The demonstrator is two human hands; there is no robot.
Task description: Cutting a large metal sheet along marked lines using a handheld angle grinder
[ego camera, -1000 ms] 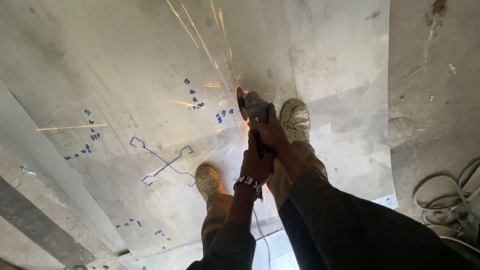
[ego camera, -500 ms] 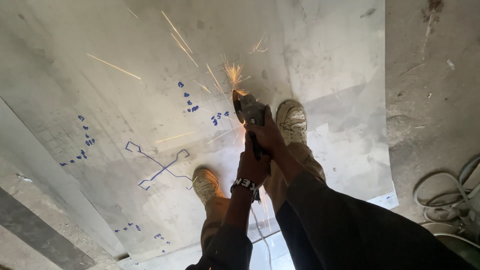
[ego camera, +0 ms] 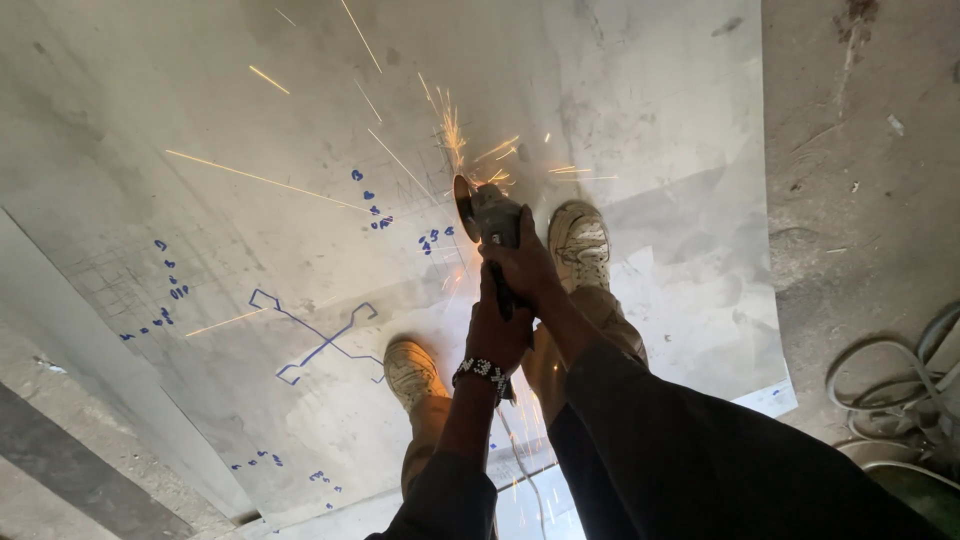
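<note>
The angle grinder (ego camera: 488, 215) sits low over a large metal sheet (ego camera: 300, 120) that lies on the floor, its disc edge-on against the metal just ahead of the person's right shoe (ego camera: 580, 245), with sparks (ego camera: 450, 130) streaming away from the body across the sheet. The right hand (ego camera: 525, 265) has its grip wrapped around the grinder's body close behind the disc, and the left hand (ego camera: 497, 335), with a beaded bracelet (ego camera: 483, 372) at the wrist, is closed on the rear of the tool; its fingers are partly hidden, so exactly how they wrap is hard to tell. Doing this cut well seems to call for keeping both hands firm, the disc square to the sheet and the spark stream pointed away from legs and feet, with light, even pressure. The left shoe (ego camera: 412, 372) stands on the sheet farther back, and a thin power cord (ego camera: 515, 455) trails down between the legs, where it appears worth keeping clear of the disc. Blue marker outlines (ego camera: 320, 340) and blue scribbled marks dot the sheet to the left. A coil of pale cable (ego camera: 880, 390) lies on the concrete floor (ego camera: 860, 150) at the right.
</note>
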